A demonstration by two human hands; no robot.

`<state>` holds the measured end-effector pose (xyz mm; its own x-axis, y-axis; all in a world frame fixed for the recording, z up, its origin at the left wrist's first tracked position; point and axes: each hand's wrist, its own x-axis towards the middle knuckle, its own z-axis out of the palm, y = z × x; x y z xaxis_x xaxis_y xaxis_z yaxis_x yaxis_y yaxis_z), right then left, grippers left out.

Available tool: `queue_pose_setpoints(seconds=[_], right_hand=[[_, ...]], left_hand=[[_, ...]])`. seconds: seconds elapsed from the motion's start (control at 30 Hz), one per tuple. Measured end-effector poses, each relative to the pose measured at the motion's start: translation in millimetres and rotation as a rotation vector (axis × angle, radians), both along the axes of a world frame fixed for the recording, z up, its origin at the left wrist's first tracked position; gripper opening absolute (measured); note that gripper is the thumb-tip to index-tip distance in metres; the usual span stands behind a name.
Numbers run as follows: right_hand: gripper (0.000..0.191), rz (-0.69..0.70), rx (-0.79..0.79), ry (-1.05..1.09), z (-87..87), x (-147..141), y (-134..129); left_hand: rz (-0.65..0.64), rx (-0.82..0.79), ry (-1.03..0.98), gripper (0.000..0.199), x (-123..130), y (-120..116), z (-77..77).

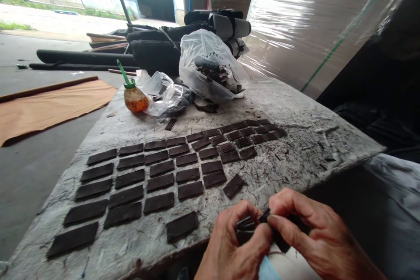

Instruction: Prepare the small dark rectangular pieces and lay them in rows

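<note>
By the near edge of the table (pixel 285 96) in the head view, left hand (pixel 231 240) and right hand (pixel 305 223) meet, fingers pinched tight on a small dark piece (pixel 264 216)! Beyond them, dark rectangles (pixel 160 182) lie in rows, an amber bottle (pixel 135 98) and plastic bag (pixel 198 48) behind.

"How does the held piece (pixel 264 215) look?"

"Dark, small, pinched between the fingertips of the left hand (pixel 228 241) and right hand (pixel 311 229), which partly hide it."

"And the other pieces (pixel 160 183)?"

"Dark brown rectangles, lying flat in uneven rows; two on the near side sit apart, the right one slanted."
</note>
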<state>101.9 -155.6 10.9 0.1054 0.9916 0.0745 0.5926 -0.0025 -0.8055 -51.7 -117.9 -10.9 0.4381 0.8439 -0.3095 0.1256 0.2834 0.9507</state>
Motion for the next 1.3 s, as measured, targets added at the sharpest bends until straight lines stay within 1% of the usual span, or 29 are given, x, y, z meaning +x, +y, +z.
queue_pose_setpoints(seconds=[0.1, 0.2, 0.33, 0.43, 0.57, 0.67, 0.77, 0.87, 0.97, 1.07, 1.13, 1.2, 1.3], right_hand=[[0.015, -0.037, 0.045, -0.009, -2.4, -3.3, -0.9], [0.017, -0.049, 0.079, -0.047, -4.6, -3.1, -0.2], [0.017, -0.028, 0.116, -0.115, -9.8, -0.6, -0.9], [0.019, -0.073, 0.116, -0.116, -16.0, -1.5, -3.3], [0.021, -0.184, 0.088, -0.054, -23.6, -5.6, -5.2], [0.021, -0.195, 0.033, -0.007, -26.3, -8.0, -4.0], [0.014, -0.224, -0.014, 0.093, -26.8, -10.1, -2.3], [0.013, -0.251, -0.033, 0.199, -26.9, -10.3, -1.3], [0.015, -0.225, -0.097, 0.27, -27.1, -5.3, 0.4], [0.027, -0.17, -0.223, 0.41, -27.1, 2.5, 3.7], [0.033, -0.137, -0.266, 0.485, -27.0, 5.7, 5.7], [0.038, -0.081, -0.28, 0.454, -27.5, 5.9, 6.7], [0.042, 0.003, -0.3, 0.282, -30.7, 2.6, 7.0]], left_hand=[[0.039, -0.062, -0.034, 0.024, 2.2, -4.2, -8.2], [0.042, -0.11, -0.085, 0.025, 3.9, -5.6, -13.6], [0.01, -0.046, -0.08, 0.023, 4.3, -3.1, -9.9], [-0.039, 0.049, -0.025, 0.021, 3.6, -0.2, -3.6], [-0.115, 0.097, 0.009, 0.021, 2.1, 2.3, -1.7], [-0.091, 0.1, 0.018, 0.021, 1.0, 2.0, -5.5], [-0.054, 0.033, -0.015, 0.022, 0.7, 0.7, -8.3], [-0.058, -0.027, -0.033, 0.02, 1.1, -0.1, -7.0], [-0.047, -0.115, -0.072, 0.016, 2.9, 0.2, -5.2], [-0.012, -0.246, -0.197, 0.02, 6.4, 1.0, -7.3], [-0.004, -0.299, -0.267, 0.023, 8.9, 1.6, -10.2], [-0.004, -0.317, -0.294, 0.026, 10.6, 2.2, -12.8], [0.023, -0.314, -0.282, 0.028, 11.5, 2.8, -14.1]])
